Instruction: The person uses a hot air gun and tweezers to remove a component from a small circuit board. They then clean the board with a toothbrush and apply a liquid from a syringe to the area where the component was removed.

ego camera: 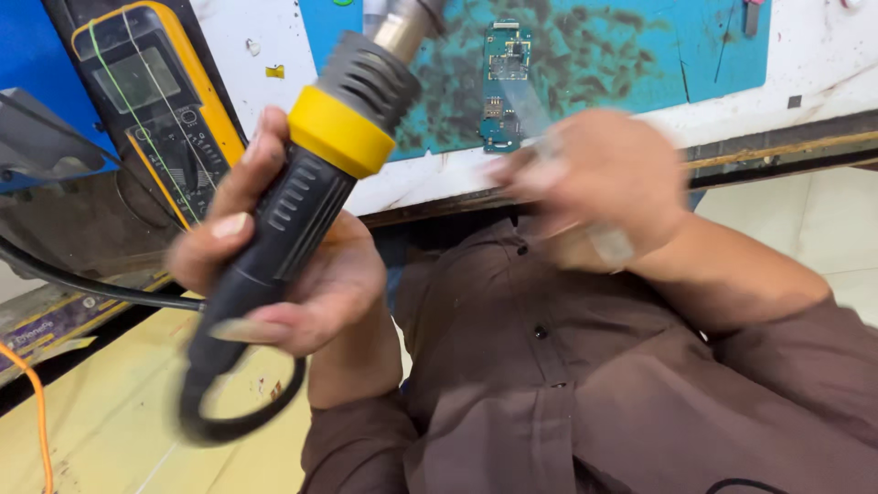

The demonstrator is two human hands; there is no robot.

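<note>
My left hand grips a hot-air gun by its black handle; the gun has a yellow collar, a grey vented body and a metal nozzle pointing up toward the bench. A small green circuit board lies on the stained blue mat, just right of the nozzle. My right hand is blurred at the bench edge below the board; its fingers are curled, and whether it holds anything cannot be told.
A yellow and black multimeter lies at the left of the white bench. The gun's black cord loops down at left. An orange cable runs over the tiled floor.
</note>
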